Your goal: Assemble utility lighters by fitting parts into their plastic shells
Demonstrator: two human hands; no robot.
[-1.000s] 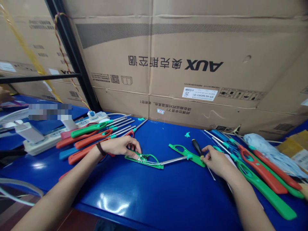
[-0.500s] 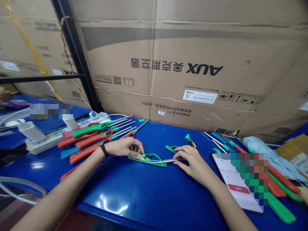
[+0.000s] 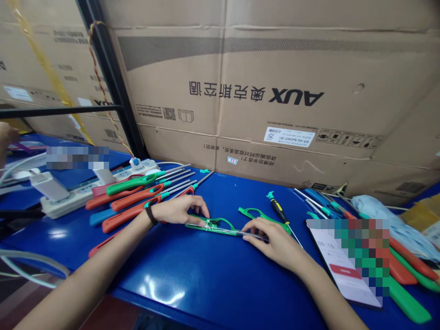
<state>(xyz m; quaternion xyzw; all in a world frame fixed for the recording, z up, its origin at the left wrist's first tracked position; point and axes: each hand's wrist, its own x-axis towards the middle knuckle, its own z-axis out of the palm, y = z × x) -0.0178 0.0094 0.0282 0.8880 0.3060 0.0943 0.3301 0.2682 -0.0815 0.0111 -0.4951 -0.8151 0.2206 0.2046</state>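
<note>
A green lighter shell half (image 3: 225, 231) lies open on the blue table, with small inner parts and thin wires showing. My left hand (image 3: 184, 210) pinches its left end between thumb and fingers. My right hand (image 3: 270, 236) is closed on a thin metal lighter tube (image 3: 258, 237), close against the shell's right end. The far part of the tube is hidden by my fingers. Just behind my right hand rests another green shell half (image 3: 252, 211), partly covered by it. A black and yellow screwdriver (image 3: 279, 211) lies beside that half.
Several assembled lighters (image 3: 132, 201) lie at the left by a white power strip (image 3: 62, 201). At the right are a phone (image 3: 340, 270) and more lighters (image 3: 405, 298). A large cardboard box (image 3: 240, 59) stands behind the table. Another person's hand (image 3: 7, 135) shows at far left.
My right hand has shifted left with the metal tube, nearer the shell. More of the screwdriver and of the second green half now shows. My left hand stays at the shell's left end.
</note>
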